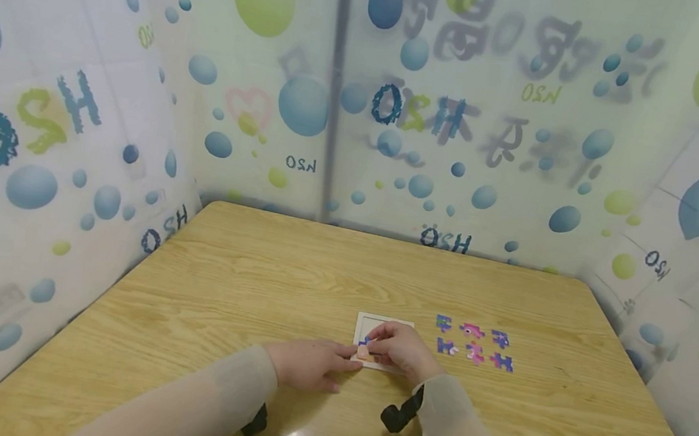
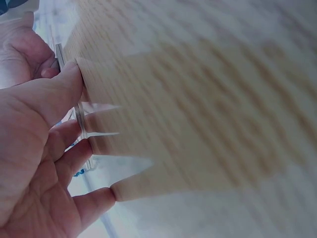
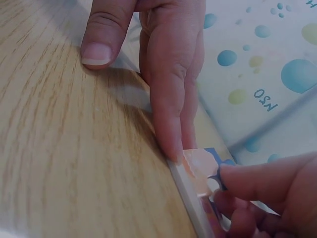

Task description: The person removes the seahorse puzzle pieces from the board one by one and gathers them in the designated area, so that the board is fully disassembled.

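A small white puzzle frame [image 1: 359, 327] lies flat on the table in the head view. A peach-and-blue jigsaw piece [image 3: 199, 168] sits in its near left corner. My left hand [image 1: 310, 364] reaches in from the left with fairly straight fingers, and its fingertips touch the frame's edge [image 3: 184, 191]. Over the frame, my right hand [image 1: 405, 349] pinches a jigsaw piece with blue on it [image 3: 227, 164] between thumb and curled fingers, against the peach one. The fingers hide most of the held piece. The left wrist view shows my left palm [image 2: 34, 163] beside the frame's thin edge.
To the right of the frame, several pink, blue and purple jigsaw pieces [image 1: 473, 331] lie apart in two rows. The wooden table [image 1: 249, 263] is bordered by patterned curtains [image 1: 254, 130] at the back and sides. A black wrist strap [image 1: 406, 408] circles the right wrist.
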A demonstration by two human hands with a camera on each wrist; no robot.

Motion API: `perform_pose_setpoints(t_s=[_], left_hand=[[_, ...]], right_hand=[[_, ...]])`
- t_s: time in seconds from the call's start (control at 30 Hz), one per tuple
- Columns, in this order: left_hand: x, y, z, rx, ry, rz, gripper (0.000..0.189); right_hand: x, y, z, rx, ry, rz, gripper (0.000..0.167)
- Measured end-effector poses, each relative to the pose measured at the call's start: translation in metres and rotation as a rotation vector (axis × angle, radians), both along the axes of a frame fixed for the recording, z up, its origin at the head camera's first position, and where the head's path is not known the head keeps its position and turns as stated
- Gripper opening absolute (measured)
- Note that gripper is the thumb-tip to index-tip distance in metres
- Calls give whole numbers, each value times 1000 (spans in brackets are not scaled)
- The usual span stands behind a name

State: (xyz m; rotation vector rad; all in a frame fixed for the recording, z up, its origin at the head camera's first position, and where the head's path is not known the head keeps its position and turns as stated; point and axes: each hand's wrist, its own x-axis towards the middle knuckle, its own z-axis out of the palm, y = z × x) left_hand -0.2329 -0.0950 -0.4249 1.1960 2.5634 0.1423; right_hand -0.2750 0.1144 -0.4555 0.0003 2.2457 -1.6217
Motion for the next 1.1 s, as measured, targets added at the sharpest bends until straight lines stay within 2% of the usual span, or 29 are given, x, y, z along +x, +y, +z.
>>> perform_pose_setpoints(t_s=[0.53, 0.87, 1.1], left_hand=[[0, -1, -1, 6, 0, 10, 54], [0, 0, -1, 12, -2, 3, 54], [2, 0, 1, 5, 8, 9, 54]], right_hand=[[1, 1, -2, -36, 39, 10, 13], [4, 4, 0, -66, 13, 1, 14], [4, 9, 0, -84, 45, 18, 15]])
